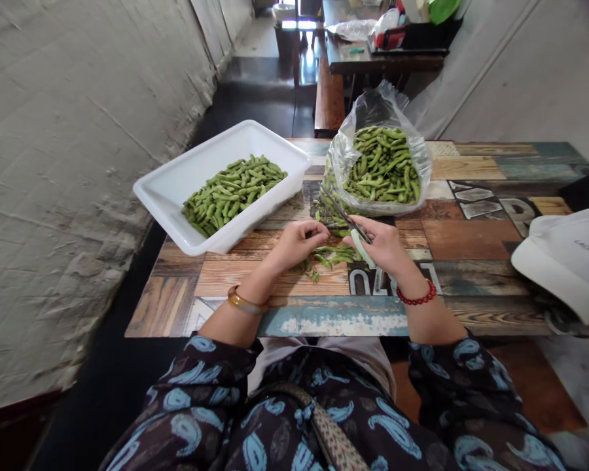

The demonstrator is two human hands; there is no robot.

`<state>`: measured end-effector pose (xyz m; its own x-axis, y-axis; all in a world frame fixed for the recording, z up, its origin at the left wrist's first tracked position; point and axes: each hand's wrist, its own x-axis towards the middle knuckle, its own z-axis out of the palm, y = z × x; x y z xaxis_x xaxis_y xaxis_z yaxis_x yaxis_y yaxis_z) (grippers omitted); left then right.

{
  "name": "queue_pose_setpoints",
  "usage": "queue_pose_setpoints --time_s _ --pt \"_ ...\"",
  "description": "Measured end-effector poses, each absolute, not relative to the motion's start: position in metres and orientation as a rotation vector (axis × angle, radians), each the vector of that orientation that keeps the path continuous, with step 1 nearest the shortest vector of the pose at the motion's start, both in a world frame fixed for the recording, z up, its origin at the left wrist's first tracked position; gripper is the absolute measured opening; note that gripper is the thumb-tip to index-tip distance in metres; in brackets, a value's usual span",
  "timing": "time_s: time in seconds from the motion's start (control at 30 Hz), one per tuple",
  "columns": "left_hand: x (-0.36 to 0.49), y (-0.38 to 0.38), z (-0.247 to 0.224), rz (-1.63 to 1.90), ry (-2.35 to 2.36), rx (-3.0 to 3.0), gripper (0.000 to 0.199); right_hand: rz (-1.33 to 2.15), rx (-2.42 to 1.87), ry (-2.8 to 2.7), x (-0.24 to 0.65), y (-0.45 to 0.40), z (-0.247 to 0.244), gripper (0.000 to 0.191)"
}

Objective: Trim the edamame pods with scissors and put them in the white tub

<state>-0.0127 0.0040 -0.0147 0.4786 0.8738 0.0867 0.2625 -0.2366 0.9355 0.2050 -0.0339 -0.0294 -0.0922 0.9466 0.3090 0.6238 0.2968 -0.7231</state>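
Observation:
My right hand (pixel 380 242) is closed around a pair of scissors (pixel 362 248) with pale green handles, their blades pointing up and to the left. Close beside it, my left hand (pixel 298 243) is pinched shut; whatever lies between its fingertips is too small to make out. Loose green soybean pods (pixel 334 255) and trimmings are scattered on the table under both hands. Behind my right hand stands an opened clear plastic bag (pixel 342 147) full of bean pods (pixel 383 163). To the left, a white plastic tub (pixel 164 190) holds a heap of green pods (pixel 230 193).
The table (pixel 471 235) has a patchwork wood-plank top. A white cap (pixel 569 255) lies at its right edge. Beyond are a wooden bench (pixel 330 98) and another table (pixel 341 59) with a black tray and plastic bags. A rough white wall (pixel 78 163) runs along the left.

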Motion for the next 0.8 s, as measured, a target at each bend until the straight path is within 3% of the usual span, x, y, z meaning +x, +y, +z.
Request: queue_pose_setpoints --time_s 0.17,0.3,0.57,0.8 --pt "-0.009 0.0 -0.021 0.5 1.131 2.237 0.008 0.523 -1.39 -1.798 0.204 -0.034 -0.028 0.049" --pt "-0.013 0.003 -0.02 0.525 1.142 2.217 0.007 0.519 -1.402 -1.797 0.205 -0.034 -0.03 0.048" --pt "-0.02 0.006 -0.01 0.827 0.883 1.322 0.028 0.515 -1.387 -1.801 0.204 -0.035 -0.03 0.048" --pt "-0.022 0.005 -0.006 0.842 0.763 1.011 0.021 0.501 -1.349 -1.949 0.204 -0.039 -0.027 0.052"
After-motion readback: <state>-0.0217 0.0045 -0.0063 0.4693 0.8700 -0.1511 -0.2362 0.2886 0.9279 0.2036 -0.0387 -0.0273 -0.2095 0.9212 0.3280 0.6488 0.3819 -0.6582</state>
